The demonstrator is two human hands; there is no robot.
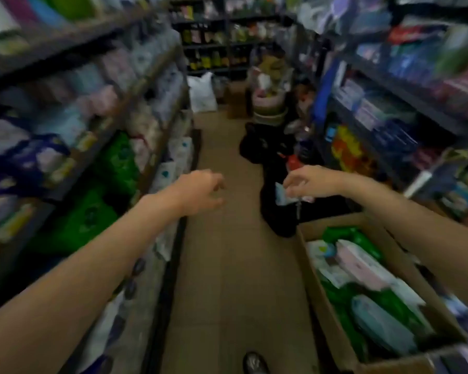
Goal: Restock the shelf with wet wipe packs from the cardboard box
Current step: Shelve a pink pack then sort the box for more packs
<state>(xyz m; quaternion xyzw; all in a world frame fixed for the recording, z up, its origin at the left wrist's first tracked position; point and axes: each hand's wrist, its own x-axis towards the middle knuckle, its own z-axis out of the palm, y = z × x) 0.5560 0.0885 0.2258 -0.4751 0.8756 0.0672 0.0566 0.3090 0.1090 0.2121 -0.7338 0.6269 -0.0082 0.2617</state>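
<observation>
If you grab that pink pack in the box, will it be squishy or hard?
Probably squishy: the pink pack looks like a soft plastic pouch, lying slumped on other packs in the cardboard box. Its glossy film may be a little slippery. Being flat, it seems unlikely to roll.

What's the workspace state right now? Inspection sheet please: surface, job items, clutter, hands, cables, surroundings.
Surface: brown tiled aisle floor, bare down the middle.
Job's things: open cardboard box at right, holding green, pink and pale blue wet wipe packs; left shelf already stocked with packs.
Clutter: black bags and a white sack further down the aisle.
Grippers: left hand empty, fingers loosely curled; right hand pinches a small blurred item, identity unclear.
Cables: nothing seen.
Surroundings: narrow shop aisle, stocked right shelf, shoe tip at bottom edge; heavy motion blur.
</observation>
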